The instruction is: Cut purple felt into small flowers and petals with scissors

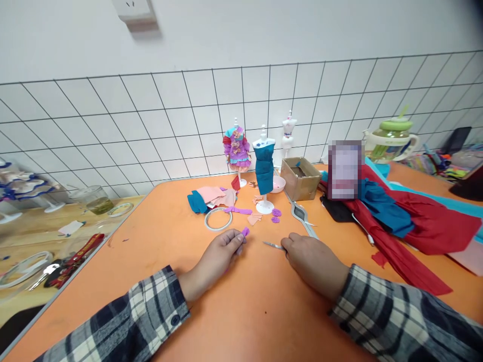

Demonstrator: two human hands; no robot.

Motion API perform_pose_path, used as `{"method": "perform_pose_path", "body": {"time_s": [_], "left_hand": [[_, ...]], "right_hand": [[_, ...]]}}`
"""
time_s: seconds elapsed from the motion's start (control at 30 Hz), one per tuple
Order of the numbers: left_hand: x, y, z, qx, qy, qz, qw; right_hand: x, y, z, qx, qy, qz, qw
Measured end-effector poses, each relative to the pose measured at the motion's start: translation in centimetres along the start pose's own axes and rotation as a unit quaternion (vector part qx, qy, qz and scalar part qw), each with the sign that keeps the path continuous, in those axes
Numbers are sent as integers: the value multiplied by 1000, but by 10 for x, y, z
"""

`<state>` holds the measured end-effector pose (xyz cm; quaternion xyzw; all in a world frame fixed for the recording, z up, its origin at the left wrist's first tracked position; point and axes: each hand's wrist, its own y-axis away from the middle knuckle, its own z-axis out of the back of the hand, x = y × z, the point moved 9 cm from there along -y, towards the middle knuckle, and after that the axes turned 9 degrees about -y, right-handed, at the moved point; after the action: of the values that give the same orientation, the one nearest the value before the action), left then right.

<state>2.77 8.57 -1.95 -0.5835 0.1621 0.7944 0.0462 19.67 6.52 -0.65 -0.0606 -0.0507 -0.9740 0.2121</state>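
Note:
Pinched between the thumb and fingers of my left hand (224, 250) is a small piece of purple fabric (245, 232). My right hand (307, 256) is closed on scissors (273, 245); only their slim metal blades show, pointing left toward the fabric but apart from it. Their handles are hidden in my fingers. Beyond my hands, a purple fabric strip (238, 210) lies beside a roll of tape (218, 219). Two purple round scraps (276, 216) lie near the base of a small dress form (263, 166) wrapped in teal fabric.
Behind stand a doll form in a purple ruffled dress (237, 148), a white form (289, 130) and a cardboard box (301, 182). Red fabric (433, 216) and a propped phone (345, 169) are on the right. Pink and teal scraps (207, 195) lie at the back left.

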Motion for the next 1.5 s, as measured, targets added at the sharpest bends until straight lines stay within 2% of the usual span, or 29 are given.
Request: {"method": "perform_pose_path", "body": {"time_s": [0.13,0.3,0.4,0.53,0.6,0.73,0.83,0.93,1.0,1.1,1.17,1.27,1.4,1.5], "left_hand": [[4,-1,4,-6,61,17,998],[6,-3,5,-9,69,14,997],[7,-3,3,-4,60,17,998],[9,-3,4,-7,37,25,999],[11,-3,5,-11,24,24,999],[10,-4,4,-6,8,8,1000],[8,-3,3,-9,2,3,1000],[4,-1,2,-6,5,5,1000],[0,-1,0,3,1,3,1000],[-4,-1,-1,8,-24,-10,1000],[-5,-2,-1,0,-44,-21,999],[-7,-3,0,-13,-71,-39,997],[-9,-2,-2,-8,-107,-66,992],[-9,-2,-4,6,-131,-70,989]], "right_hand": [[-2,1,-1,-2,-43,17,999],[6,10,7,7,-95,32,995],[18,13,3,29,-29,18,999],[25,12,-4,16,35,11,999],[19,9,-8,3,11,6,1000],[0,2,-5,-37,-117,-9,992],[-7,-2,6,-76,-232,-5,970],[-8,-7,9,-102,-351,0,931],[-9,-11,2,-99,-447,-1,889],[-6,-18,-14,-64,-607,20,792],[-3,-20,-17,-42,-645,36,762],[-3,-20,-16,-24,-657,25,754],[-15,-15,-34,16,-671,-114,732],[-20,-12,-39,15,-652,-155,742]]}}
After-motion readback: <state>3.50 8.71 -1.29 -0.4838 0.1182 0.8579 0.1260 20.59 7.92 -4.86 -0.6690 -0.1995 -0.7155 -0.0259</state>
